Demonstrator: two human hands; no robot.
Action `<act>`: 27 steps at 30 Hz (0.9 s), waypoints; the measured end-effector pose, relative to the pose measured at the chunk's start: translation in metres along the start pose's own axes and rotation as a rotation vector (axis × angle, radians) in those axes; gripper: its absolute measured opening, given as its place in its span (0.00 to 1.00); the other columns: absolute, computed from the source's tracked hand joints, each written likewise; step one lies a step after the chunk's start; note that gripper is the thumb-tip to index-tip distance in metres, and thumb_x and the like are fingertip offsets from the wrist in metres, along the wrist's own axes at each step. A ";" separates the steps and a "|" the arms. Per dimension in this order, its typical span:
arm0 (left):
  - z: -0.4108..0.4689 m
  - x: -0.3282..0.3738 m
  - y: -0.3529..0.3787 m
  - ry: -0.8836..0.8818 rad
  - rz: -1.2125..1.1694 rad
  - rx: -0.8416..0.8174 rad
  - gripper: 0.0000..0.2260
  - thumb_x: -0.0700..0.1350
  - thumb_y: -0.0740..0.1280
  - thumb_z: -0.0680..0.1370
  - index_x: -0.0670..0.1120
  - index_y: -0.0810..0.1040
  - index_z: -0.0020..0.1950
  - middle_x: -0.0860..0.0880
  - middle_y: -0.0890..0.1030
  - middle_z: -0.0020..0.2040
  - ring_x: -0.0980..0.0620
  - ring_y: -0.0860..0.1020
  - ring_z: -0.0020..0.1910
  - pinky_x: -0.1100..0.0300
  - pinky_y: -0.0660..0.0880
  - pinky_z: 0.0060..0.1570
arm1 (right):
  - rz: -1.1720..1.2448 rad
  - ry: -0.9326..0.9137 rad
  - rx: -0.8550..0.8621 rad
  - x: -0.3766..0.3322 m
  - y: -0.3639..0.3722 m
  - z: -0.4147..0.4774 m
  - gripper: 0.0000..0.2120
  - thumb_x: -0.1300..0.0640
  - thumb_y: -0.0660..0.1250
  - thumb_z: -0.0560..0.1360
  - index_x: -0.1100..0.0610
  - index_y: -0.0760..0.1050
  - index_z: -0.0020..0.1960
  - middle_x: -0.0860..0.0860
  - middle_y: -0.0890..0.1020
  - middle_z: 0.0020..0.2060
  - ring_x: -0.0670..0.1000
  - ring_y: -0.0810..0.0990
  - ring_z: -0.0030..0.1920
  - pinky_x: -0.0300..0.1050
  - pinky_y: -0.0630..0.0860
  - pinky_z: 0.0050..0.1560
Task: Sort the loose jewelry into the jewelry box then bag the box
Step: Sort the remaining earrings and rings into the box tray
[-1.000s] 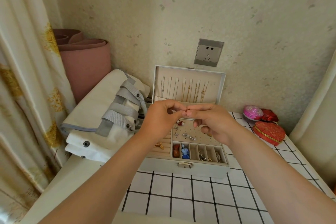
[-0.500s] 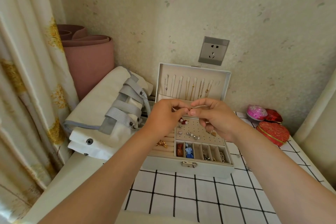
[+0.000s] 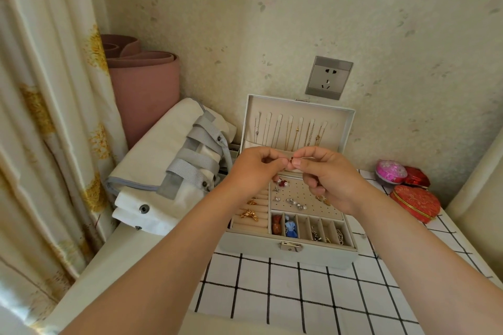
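Head view: left hand, right hand pinch one tiny unclear trinket.

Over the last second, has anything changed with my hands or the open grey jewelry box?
Very little. The left hand and right hand stay fingertip to fingertip above the open grey jewelry box, pinching a tiny dark red piece that now peeks out between them. Nothing was taken up or let go. The white canvas bag with grey straps and red heart-shaped box lie as before.
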State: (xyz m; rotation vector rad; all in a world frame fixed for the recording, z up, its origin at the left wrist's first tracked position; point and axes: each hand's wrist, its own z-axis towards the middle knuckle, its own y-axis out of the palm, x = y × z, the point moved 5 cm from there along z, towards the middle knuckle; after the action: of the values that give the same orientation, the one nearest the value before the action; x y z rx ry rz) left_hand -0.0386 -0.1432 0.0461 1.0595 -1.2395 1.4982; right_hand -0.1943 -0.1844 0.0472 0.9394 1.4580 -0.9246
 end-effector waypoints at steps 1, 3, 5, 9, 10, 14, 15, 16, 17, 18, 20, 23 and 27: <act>0.000 0.000 -0.001 -0.008 0.000 0.003 0.05 0.44 0.69 0.78 0.50 0.83 0.44 0.53 0.81 0.37 0.59 0.77 0.34 0.64 0.75 0.41 | 0.006 0.001 0.004 0.000 0.000 0.000 0.05 0.65 0.70 0.76 0.57 0.80 0.50 0.54 0.85 0.41 0.47 0.66 0.27 0.38 0.59 0.25; 0.001 -0.001 -0.001 -0.012 0.012 0.012 0.04 0.45 0.69 0.79 0.48 0.84 0.47 0.51 0.81 0.37 0.60 0.77 0.33 0.63 0.74 0.40 | 0.016 -0.001 0.021 -0.001 0.001 0.000 0.06 0.65 0.72 0.74 0.58 0.82 0.49 0.55 0.84 0.40 0.47 0.67 0.28 0.37 0.60 0.25; 0.001 -0.001 -0.001 -0.009 0.017 0.029 0.05 0.45 0.68 0.79 0.46 0.83 0.50 0.51 0.80 0.35 0.61 0.76 0.30 0.67 0.72 0.35 | -0.002 -0.011 0.031 -0.001 0.001 0.000 0.07 0.65 0.75 0.71 0.58 0.83 0.49 0.56 0.80 0.38 0.47 0.67 0.28 0.37 0.61 0.25; 0.002 0.000 -0.001 0.002 0.040 0.045 0.06 0.45 0.68 0.79 0.46 0.83 0.51 0.47 0.82 0.37 0.60 0.76 0.31 0.67 0.71 0.34 | -0.076 -0.087 0.058 -0.006 0.003 0.000 0.10 0.67 0.75 0.70 0.60 0.83 0.51 0.53 0.82 0.36 0.48 0.67 0.26 0.37 0.62 0.23; 0.002 0.001 -0.001 0.011 0.054 0.045 0.06 0.45 0.68 0.79 0.46 0.84 0.51 0.45 0.83 0.40 0.58 0.77 0.33 0.65 0.73 0.37 | -0.100 -0.110 0.073 -0.007 0.004 0.000 0.10 0.66 0.75 0.71 0.59 0.83 0.51 0.52 0.83 0.36 0.48 0.68 0.25 0.37 0.64 0.23; 0.001 -0.001 -0.003 0.030 0.082 0.054 0.06 0.47 0.70 0.78 0.48 0.83 0.52 0.48 0.83 0.43 0.58 0.78 0.36 0.64 0.76 0.42 | -0.263 -0.191 0.152 -0.010 0.001 0.000 0.06 0.60 0.75 0.73 0.56 0.85 0.50 0.48 0.85 0.34 0.48 0.71 0.23 0.36 0.70 0.26; 0.001 -0.002 -0.004 0.031 0.098 0.058 0.06 0.47 0.71 0.77 0.48 0.83 0.52 0.50 0.82 0.42 0.58 0.78 0.37 0.64 0.76 0.43 | -0.341 -0.212 0.184 -0.009 -0.001 0.000 0.05 0.59 0.75 0.74 0.54 0.85 0.50 0.47 0.86 0.37 0.47 0.73 0.23 0.37 0.73 0.27; 0.002 -0.002 -0.005 0.030 0.117 0.070 0.06 0.47 0.72 0.76 0.49 0.82 0.51 0.51 0.82 0.41 0.57 0.78 0.38 0.64 0.76 0.44 | -0.426 -0.225 0.224 -0.007 -0.005 0.002 0.05 0.58 0.75 0.74 0.53 0.85 0.49 0.46 0.86 0.39 0.46 0.74 0.23 0.38 0.75 0.30; 0.003 -0.003 -0.007 0.032 0.134 0.090 0.05 0.47 0.73 0.75 0.50 0.81 0.49 0.52 0.81 0.41 0.57 0.79 0.38 0.64 0.76 0.44 | -0.513 -0.234 0.267 -0.003 -0.008 0.005 0.04 0.57 0.75 0.74 0.51 0.85 0.49 0.45 0.86 0.41 0.42 0.75 0.23 0.39 0.76 0.33; 0.003 -0.005 -0.009 0.034 0.149 0.110 0.03 0.46 0.74 0.75 0.51 0.80 0.45 0.53 0.81 0.40 0.57 0.79 0.38 0.65 0.75 0.43 | -0.607 -0.244 0.300 0.000 -0.011 0.007 0.04 0.56 0.75 0.74 0.50 0.85 0.49 0.44 0.86 0.43 0.39 0.77 0.26 0.39 0.76 0.37; 0.004 -0.008 -0.012 0.035 0.184 0.124 0.06 0.46 0.75 0.74 0.53 0.79 0.40 0.55 0.80 0.37 0.59 0.78 0.37 0.66 0.75 0.41 | -0.835 -0.257 0.325 0.005 -0.010 0.012 0.04 0.54 0.74 0.75 0.48 0.85 0.49 0.42 0.85 0.45 0.36 0.80 0.37 0.38 0.74 0.45; 0.004 -0.012 -0.012 0.034 0.220 0.095 0.07 0.46 0.75 0.74 0.53 0.79 0.38 0.56 0.80 0.36 0.60 0.78 0.36 0.66 0.74 0.41 | -1.074 -0.232 0.346 0.011 -0.005 0.015 0.03 0.51 0.72 0.76 0.46 0.84 0.49 0.40 0.84 0.46 0.40 0.78 0.45 0.40 0.70 0.44; 0.004 -0.014 -0.014 0.041 0.238 0.098 0.04 0.47 0.74 0.74 0.52 0.81 0.41 0.57 0.80 0.38 0.63 0.76 0.38 0.72 0.67 0.37 | -1.192 -0.208 0.369 0.021 -0.001 0.022 0.04 0.51 0.70 0.77 0.45 0.84 0.48 0.42 0.84 0.46 0.43 0.77 0.44 0.41 0.69 0.41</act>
State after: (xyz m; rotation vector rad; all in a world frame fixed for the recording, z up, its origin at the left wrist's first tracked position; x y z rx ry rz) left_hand -0.0214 -0.1478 0.0358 0.9650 -1.3106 1.7682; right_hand -0.1882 -0.2034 0.0248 0.0947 1.6526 -2.1280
